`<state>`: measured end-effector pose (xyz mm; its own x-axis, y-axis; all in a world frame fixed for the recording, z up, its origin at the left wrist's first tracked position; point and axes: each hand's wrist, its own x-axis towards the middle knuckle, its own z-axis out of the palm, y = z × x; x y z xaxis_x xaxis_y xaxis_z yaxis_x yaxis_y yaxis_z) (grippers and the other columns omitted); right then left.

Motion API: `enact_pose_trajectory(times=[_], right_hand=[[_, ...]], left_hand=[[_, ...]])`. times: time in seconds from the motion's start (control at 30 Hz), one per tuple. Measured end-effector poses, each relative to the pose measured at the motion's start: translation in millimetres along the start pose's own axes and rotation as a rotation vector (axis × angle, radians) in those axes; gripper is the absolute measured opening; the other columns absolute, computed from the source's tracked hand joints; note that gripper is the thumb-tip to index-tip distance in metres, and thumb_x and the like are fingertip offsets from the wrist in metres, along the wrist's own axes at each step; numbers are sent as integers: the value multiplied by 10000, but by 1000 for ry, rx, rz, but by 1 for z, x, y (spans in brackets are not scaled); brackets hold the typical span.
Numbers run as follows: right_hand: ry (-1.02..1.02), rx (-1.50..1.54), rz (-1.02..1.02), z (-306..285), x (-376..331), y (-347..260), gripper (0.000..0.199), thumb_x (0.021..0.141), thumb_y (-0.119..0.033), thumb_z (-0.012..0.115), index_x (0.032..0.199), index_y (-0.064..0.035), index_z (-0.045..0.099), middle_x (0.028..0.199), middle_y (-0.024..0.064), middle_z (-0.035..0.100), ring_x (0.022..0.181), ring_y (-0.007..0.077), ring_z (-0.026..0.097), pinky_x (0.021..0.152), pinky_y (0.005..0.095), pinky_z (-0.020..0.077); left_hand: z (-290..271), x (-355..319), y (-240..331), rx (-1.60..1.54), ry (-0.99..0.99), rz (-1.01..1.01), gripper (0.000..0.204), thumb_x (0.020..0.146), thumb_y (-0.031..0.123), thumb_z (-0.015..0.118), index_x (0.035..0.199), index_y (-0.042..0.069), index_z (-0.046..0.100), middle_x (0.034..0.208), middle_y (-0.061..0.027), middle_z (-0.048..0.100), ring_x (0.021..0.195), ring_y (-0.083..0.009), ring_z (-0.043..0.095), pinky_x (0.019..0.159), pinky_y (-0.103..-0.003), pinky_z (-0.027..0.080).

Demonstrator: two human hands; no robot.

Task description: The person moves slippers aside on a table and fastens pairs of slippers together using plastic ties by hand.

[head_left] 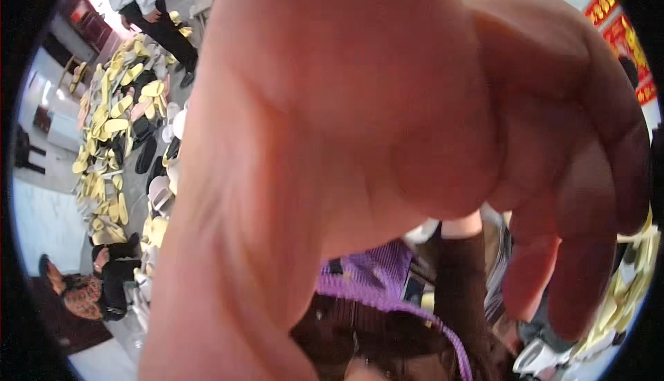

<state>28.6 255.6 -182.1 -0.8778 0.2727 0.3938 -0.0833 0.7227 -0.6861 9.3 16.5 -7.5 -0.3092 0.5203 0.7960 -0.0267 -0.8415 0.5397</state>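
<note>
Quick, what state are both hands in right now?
Left hand: open, loosely curled, nothing visible in it.
Right hand: cannot be told, not clearly visible.

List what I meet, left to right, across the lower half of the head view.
Person in patterned clothing, bare skin close to the camera, purple woven item, drooping fingers, pale yellow slippers.
</note>
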Motion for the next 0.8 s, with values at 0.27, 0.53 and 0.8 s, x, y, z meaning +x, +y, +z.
enact_pose_trajectory(times=[0.27, 0.53, 0.8], right_hand=[[66, 287, 81, -2, -11, -9, 77, 843, -57, 530, 898, -9, 555, 772, 73, 623, 696, 137, 574, 639, 273, 458], [127, 678, 369, -9, 7, -30, 65, 859, -55, 529, 902, -34, 572, 769, 34, 627, 697, 82, 579, 587, 201, 429], [140, 703, 403, -28, -6, -22, 62, 862, -71, 534, 906, -45, 569, 789, 40, 618, 719, 113, 570, 633, 236, 435]], left_hand=[[-32, -7, 41, 228, 81, 84, 463, 875, 237, 546, 1204, -70, 432, 1045, -209, 583, 643, -165, 590, 538, -249, 474], [-37, -17, 28, 204, 140, -43, 413, 872, 187, 539, 1197, -53, 456, 1081, -197, 584, 668, -153, 589, 566, -252, 475], [-25, -6, 0, 293, 221, -259, 332, 855, 124, 534, 1142, -42, 512, 1020, -140, 601, 677, -134, 585, 591, -246, 475]])
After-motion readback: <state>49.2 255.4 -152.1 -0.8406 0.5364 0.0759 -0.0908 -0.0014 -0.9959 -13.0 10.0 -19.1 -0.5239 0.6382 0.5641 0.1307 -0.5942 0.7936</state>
